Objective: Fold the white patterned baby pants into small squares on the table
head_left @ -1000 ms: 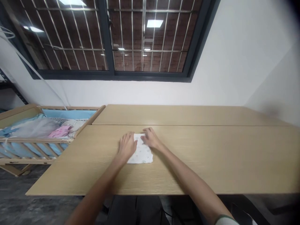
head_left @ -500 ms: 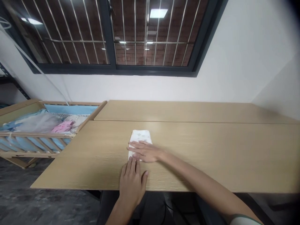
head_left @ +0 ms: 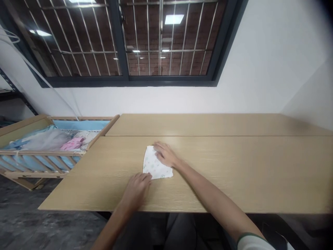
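The right hand [head_left: 166,155] is smeared by motion and covers the upper right part of the white cloth [head_left: 157,168]. The left hand [head_left: 137,189], also blurred, hides the cloth's lower left corner; whether its fingers [head_left: 147,176] pinch the fabric or merely rest there cannot be told. The small printed marks are too tiny to identify. The left forearm and the right sleeve [head_left: 252,242] run out past the bottom edge. The crib [head_left: 41,152] is cut off at the left, the window [head_left: 127,80] at the top, and the table [head_left: 247,166] at the right. Shadow obscures the person's legs [head_left: 182,231].
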Tool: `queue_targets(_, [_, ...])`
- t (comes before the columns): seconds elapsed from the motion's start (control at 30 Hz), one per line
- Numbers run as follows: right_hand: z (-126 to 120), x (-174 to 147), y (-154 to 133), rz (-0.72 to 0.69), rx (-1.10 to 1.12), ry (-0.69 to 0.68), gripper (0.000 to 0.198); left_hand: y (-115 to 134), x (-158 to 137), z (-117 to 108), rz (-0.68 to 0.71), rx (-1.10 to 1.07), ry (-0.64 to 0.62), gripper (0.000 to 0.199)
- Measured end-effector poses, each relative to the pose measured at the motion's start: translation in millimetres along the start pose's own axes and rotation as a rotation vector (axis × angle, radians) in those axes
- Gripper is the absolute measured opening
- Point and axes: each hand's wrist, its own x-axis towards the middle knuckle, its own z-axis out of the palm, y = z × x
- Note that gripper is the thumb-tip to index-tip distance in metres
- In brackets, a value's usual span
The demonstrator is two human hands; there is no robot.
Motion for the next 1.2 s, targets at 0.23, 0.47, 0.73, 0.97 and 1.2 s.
queue_targets(0.23, [-35.1,-11.3,1.6,0.158,0.513,-0.202,0.03,-35.5,31.9,-22.5,-0.022,-0.233,-0.147,0.03])
queue_targets(0.47, [-62.3,-23.8,12.7,0.18,0.704,-0.47,0.071,-66.8,101.5,-27.8,-0.19,-0.452,-0.172,0.037])
queue_targets(0.73, [-14.5,-10.0,17.1,0.425,0.733,0.089,0.034,-94.5,132.6,-2.9,-0.28,-0.679,-0.128,0.056])
queue_targets(0.97, [10.7,-4.9,24.8,0.512,0.3,0.33,0.041,-104.3,141.6,33.1,-0.385,-0.458,-0.04,0.033])
queue_targets(1.2, [-2.1,-10.8,-2.8,0.292,0.029,0.335,0.05,-84.6,127.7,34.1,-0.306,-0.301,0.097,0.053])
